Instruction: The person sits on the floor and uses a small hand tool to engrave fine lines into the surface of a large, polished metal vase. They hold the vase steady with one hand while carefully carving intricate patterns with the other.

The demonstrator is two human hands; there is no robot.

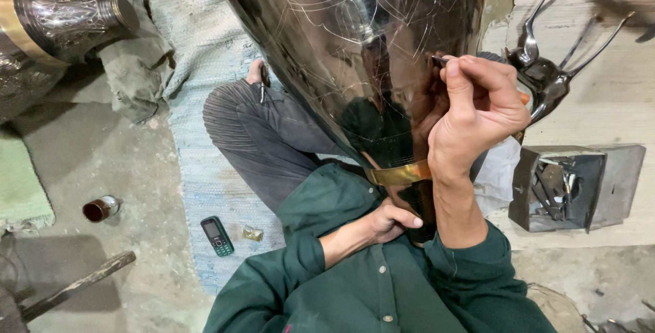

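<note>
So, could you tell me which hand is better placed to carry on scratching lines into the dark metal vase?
The right hand, probably: it pinches a thin scribing tool with the tip against the dark vase. The left hand is low down, gripping the vase's neck below the brass band.

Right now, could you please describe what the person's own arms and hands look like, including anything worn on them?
Both arms wear long dark green sleeves, part of a buttoned shirt with small pale buttons down the front. The sleeves are pushed back, leaving the forearms bare from about the wrist down the arm. The left hand and the right hand are bare: no gloves, and no rings, watch or bracelet show from this view.
</note>
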